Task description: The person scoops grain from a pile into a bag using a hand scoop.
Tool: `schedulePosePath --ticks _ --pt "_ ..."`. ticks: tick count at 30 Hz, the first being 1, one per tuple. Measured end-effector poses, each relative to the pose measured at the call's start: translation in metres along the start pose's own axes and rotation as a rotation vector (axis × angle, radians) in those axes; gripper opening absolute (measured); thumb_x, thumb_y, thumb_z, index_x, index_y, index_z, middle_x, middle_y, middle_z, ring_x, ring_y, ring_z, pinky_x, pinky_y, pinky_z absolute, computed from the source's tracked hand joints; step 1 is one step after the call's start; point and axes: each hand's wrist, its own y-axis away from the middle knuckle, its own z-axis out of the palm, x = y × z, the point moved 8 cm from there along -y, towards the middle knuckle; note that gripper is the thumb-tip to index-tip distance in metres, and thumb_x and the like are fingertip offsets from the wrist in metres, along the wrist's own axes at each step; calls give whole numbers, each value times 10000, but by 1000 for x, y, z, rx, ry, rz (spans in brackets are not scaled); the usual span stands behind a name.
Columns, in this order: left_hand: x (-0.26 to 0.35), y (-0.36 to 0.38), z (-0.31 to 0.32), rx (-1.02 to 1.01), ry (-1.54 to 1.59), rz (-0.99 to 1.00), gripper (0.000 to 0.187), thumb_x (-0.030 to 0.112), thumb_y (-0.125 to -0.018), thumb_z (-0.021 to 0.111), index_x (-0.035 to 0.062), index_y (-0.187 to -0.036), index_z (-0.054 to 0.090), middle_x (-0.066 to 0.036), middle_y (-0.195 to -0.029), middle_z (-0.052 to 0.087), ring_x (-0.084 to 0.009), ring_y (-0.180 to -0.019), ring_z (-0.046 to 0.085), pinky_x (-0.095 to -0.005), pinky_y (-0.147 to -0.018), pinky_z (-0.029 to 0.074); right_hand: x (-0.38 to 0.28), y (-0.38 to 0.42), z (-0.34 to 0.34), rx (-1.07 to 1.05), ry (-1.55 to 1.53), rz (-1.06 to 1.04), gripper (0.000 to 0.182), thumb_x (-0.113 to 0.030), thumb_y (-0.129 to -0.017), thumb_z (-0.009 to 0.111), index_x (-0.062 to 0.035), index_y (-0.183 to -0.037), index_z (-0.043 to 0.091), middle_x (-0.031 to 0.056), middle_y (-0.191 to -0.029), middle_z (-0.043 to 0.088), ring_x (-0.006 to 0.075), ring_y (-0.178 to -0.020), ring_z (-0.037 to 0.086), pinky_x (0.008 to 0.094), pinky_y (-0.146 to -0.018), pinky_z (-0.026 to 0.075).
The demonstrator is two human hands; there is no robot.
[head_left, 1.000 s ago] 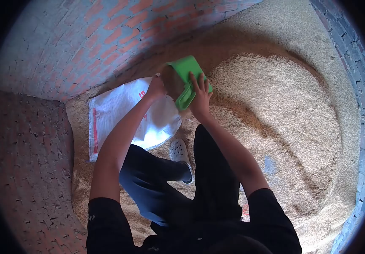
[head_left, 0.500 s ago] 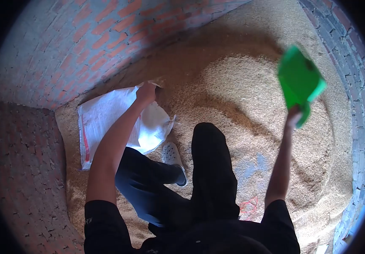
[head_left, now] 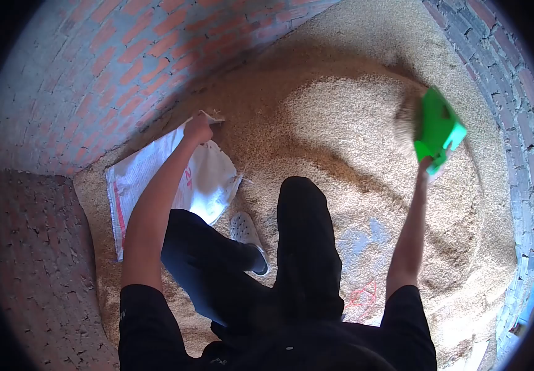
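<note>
Green scoop (head_left: 437,128) gripped by handle in right hand (head_left: 426,166), at 2 o'clock, dug into grain heap (head_left: 341,123) (blurred). White sack (head_left: 168,179) mouth pinched by left hand (head_left: 198,131), 11 o'clock, well apart from scoop.

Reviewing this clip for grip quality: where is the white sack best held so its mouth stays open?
By the upper rim of its mouth, from above, pinching the edge as the left hand does. The white sack lies flat on the grain, so only lifting that top lip opens a gap; the lower lip probably stays down.
</note>
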Motion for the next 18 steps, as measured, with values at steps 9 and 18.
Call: schedulePosePath --ticks 9,18 --pt "36 10 26 -370 44 -45 346 20 -740 463 -155 -1037 487 -299 -1166 443 -284 -678 647 -336 -529 555 -136 85 62 -364 -54 143 275 -26 -708 507 -105 -947 618 7 -1377 351 349 -1280 277 512 -1042 254" --pt "26 2 32 -309 114 -2 419 21 -719 524 -219 -1048 425 -285 -1070 518 -288 -699 644 -335 -466 544 -235 94 70 -513 -310 302 632 -83 -730 606 -162 -1313 375 93 -1345 385 369 -1256 298 534 -1033 222"
